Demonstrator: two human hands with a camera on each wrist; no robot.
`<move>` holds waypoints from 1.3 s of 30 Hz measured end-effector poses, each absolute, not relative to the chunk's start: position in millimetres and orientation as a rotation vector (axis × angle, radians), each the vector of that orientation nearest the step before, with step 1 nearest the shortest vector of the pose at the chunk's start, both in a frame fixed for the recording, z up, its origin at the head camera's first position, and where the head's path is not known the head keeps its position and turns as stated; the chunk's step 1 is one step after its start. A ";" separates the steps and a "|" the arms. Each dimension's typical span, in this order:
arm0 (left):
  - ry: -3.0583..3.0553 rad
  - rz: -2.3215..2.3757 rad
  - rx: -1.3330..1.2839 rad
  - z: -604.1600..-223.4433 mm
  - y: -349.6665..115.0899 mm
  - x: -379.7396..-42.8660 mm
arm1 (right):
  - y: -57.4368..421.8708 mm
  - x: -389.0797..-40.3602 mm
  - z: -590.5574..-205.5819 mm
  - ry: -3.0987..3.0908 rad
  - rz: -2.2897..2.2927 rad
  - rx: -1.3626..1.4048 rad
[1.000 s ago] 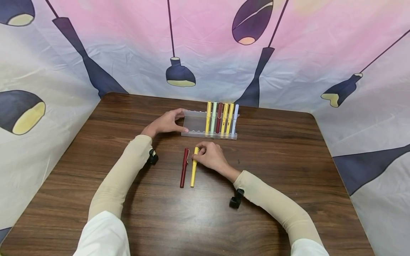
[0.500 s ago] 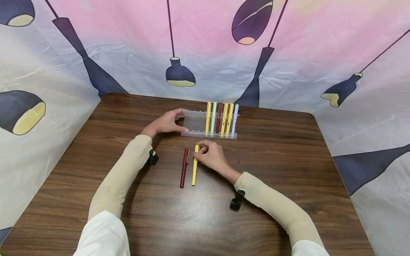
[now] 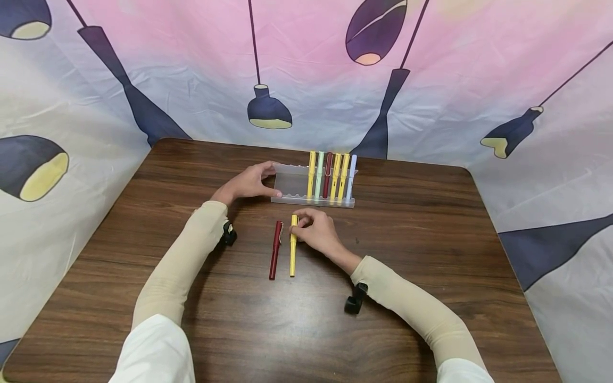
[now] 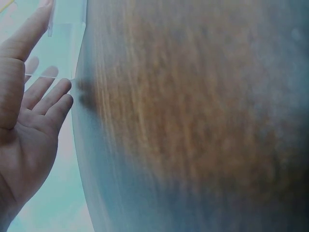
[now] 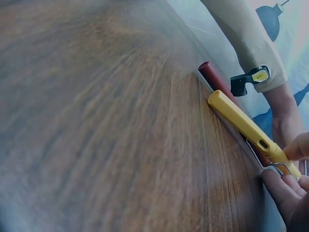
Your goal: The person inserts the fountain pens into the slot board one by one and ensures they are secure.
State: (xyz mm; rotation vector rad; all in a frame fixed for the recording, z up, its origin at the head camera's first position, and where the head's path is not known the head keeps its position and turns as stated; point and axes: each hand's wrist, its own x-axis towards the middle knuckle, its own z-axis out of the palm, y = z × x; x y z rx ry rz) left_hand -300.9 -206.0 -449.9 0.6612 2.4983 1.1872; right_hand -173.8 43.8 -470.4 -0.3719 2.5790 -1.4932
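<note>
In the head view my right hand [image 3: 317, 231] pinches a yellow capped pen [image 3: 293, 255] by its clip end, thumb on one side and fingertips on the other. Its ink window and wire clip show in the right wrist view, where the pen [image 5: 239, 117] slants across a dark red pen [image 5: 219, 82]. That red pen [image 3: 275, 252] lies on the table to the left of the yellow one. My left hand [image 3: 249, 182] holds the left end of a clear pen rack [image 3: 291, 183], thumb at the front lip and fingers behind.
Several pens stand in the right part of the rack: yellow ones [image 3: 311, 175], a mint green one [image 3: 319, 175], a dark red one [image 3: 328, 175] and a pale blue one [image 3: 351, 177]. The brown wood-grain table [image 3: 421, 229] reaches back to a printed cloth [image 3: 316, 117].
My right hand has moved the yellow pen slightly away from me and rightward, widening its gap from the red pen. Its lower end has swung right. The left hand and rack stay put.
</note>
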 end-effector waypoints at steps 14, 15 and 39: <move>2.491 1.207 0.647 -452.0 -206.6 -303.7 | 49.6 -172.5 -469.1 2.309 -1.719 -0.210; 2.491 1.207 0.647 -452.2 -206.6 -303.9 | 50.4 -172.4 -468.1 2.303 -1.722 -0.200; 2.500 1.187 0.660 -452.5 -205.7 -302.9 | 84.3 -191.2 -435.4 2.507 -1.708 -0.147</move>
